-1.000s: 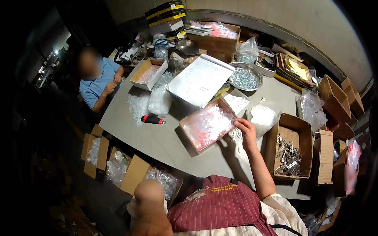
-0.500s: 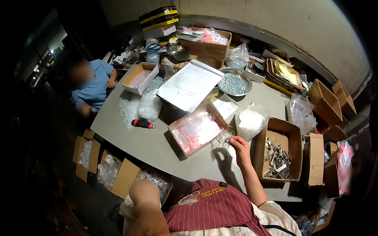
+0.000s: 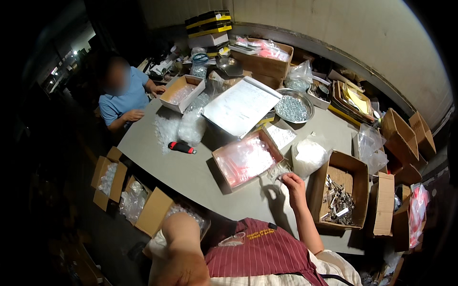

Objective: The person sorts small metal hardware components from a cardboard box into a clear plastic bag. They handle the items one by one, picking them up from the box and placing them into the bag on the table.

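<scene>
My right hand (image 3: 292, 183) is raised over the table's near edge, its thumb and fingertips pinched together. Something small and pale seems to be between them, too small to name. Just beyond the fingertips lies a crumpled clear-and-white bit of plastic (image 3: 278, 171), beside an open carton of red-and-clear plastic bags (image 3: 248, 161). A white plastic bag with white contents (image 3: 309, 156) stands right behind the hand. To its right is a deep cardboard box (image 3: 347, 163) holding loose metal parts. My left arm is bent up close at the lower edge; my left hand (image 3: 183, 272) shows only partly, fingers hidden.
A red-and-black handled tool (image 3: 182, 148) lies on the grey table (image 3: 162, 164). Behind are a paper pad (image 3: 242, 106), a metal bowl of small silver parts (image 3: 292, 108) and a white carton (image 3: 182, 93). A co-worker in blue (image 3: 124, 93) sits far left. Open cartons (image 3: 152, 212) stand below the left edge.
The whole view has shifted, so the table sits further right and lower. The co-worker's hands have moved up toward the table and white carton. My right hand keeps its pinch near the bags' carton.
</scene>
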The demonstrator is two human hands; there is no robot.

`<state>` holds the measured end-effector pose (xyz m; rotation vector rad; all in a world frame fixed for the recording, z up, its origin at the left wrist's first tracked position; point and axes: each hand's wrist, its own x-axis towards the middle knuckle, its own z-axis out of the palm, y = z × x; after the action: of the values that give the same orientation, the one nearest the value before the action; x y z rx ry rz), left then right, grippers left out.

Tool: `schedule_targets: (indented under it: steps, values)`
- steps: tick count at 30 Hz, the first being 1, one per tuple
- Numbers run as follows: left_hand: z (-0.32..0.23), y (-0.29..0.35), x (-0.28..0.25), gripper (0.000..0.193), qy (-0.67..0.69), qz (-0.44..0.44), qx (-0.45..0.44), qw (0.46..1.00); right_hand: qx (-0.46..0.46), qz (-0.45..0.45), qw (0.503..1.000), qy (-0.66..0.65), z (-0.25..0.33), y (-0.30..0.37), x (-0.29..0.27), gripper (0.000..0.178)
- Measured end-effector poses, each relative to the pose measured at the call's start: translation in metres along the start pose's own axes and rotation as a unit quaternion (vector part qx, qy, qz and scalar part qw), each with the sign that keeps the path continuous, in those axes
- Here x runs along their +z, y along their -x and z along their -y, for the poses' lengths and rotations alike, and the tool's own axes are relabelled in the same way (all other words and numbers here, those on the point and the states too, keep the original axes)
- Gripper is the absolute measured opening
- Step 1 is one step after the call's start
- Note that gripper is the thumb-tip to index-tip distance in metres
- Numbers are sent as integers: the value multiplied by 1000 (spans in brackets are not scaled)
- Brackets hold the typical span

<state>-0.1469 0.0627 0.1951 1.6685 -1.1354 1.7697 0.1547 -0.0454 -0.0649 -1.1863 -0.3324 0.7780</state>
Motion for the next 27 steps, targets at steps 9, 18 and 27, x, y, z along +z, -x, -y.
schedule_targets:
  steps: [9, 18, 27]
  values:
    - [1, 1, 5, 27, 5, 3, 15, 1000, -2, -16, 1000, -11, -2, 4, -4, 12]
    - [-3, 9, 6, 29, 0, 18, 1, 1000, 7, -29, 1000, -9, -6, 5, -7, 12]
    - [31, 5, 0, 25, 59, 71, -136, 986, 17, -31, 999, 2, -5, 6, -17, 14]
